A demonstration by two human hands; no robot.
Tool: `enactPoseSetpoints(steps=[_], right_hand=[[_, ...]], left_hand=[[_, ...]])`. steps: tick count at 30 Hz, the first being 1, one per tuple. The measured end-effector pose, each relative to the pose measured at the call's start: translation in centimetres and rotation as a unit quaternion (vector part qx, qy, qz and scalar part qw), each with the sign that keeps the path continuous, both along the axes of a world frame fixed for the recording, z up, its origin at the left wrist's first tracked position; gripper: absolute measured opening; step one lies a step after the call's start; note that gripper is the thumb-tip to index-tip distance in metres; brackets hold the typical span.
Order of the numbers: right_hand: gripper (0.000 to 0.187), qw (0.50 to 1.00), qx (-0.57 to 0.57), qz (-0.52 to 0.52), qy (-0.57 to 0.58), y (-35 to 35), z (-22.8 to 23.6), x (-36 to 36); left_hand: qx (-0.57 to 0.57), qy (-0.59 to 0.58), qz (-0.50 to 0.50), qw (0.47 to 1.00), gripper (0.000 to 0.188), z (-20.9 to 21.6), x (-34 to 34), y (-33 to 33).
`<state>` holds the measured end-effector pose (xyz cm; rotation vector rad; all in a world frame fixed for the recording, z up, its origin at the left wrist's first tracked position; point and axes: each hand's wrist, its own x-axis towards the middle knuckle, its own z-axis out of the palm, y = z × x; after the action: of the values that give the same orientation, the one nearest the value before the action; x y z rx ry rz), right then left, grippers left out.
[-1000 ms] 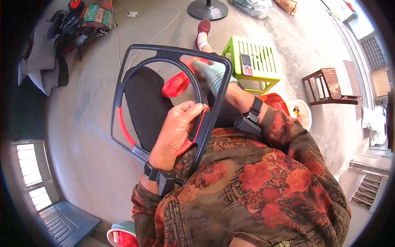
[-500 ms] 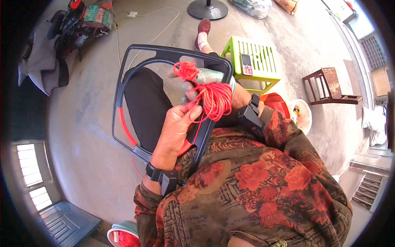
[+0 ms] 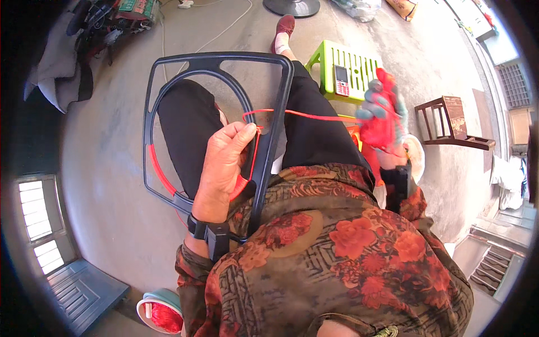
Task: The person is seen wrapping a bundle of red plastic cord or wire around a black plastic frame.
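A dark plastic frame (image 3: 224, 58), square outside with a round opening, rests across my lap. Red cord wrapping (image 3: 161, 174) covers part of its ring at the lower left, with more beside my wrist. My bare left hand (image 3: 222, 163) is closed at the ring's right side, thumb and fingers pinching the red cord (image 3: 320, 117). That strand runs taut to the right, over the frame's side bar. Out beyond my thigh, my gloved right hand (image 3: 387, 112) grips a bundle of red cord (image 3: 377, 128); motion blurs it slightly.
A green plastic stool (image 3: 368, 67) ahead carries a mobile phone (image 3: 341, 81). To the right are a brown wooden chair (image 3: 456, 121) and a white tub (image 3: 415, 154). A basin (image 3: 145, 314) with red material stands at lower left. A white cable (image 3: 224, 38) crosses the floor.
My right hand has swung away to the right with the cord bundle, drawing out a strand. My left hand and the frame have shifted slightly left; the left pinch stays on the cord.
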<state>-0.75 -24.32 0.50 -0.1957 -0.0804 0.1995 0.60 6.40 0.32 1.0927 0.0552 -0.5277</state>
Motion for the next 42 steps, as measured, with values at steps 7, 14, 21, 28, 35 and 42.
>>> enactPoseSetpoints(steps=[7, 14, 21, 28, 35, 42], right_hand=[[0.04, 0.958, -0.278, -0.013, 0.075, -3.5, 1.2, -4.4], [0.036, 0.64, -0.751, -0.093, 0.131, 0.2, -1.6, 2.1], [0.028, 0.771, -0.613, -0.174, 0.0, 10.4, -3.9, 10.0], [0.036, 0.936, -0.183, 0.258, 0.154, 14.6, 0.0, 8.2], [0.049, 0.939, -0.005, 0.325, -0.112, 12.8, 1.6, 6.8], [0.038, 0.958, -0.273, 0.07, 0.053, 10.9, -1.0, 6.9]], left_hand=[[-0.03, 0.007, 0.033, 0.999, 0.012, 0.2, 0.1, -0.2], [-0.064, 0.006, 0.02, 0.998, 0.008, -0.2, 0.4, -0.2], [-0.073, 0.061, -0.02, 0.995, 0.007, 0.5, -0.1, -1.7], [-0.067, 0.02, 0.048, 0.996, 0.01, 0.4, -0.9, -2.5], [-0.062, -0.009, -0.027, 0.998, 0.017, 0.2, -0.7, -1.5], [0.023, -0.042, 0.103, 0.993, 0.014, 1.9, -0.9, -2.4]])
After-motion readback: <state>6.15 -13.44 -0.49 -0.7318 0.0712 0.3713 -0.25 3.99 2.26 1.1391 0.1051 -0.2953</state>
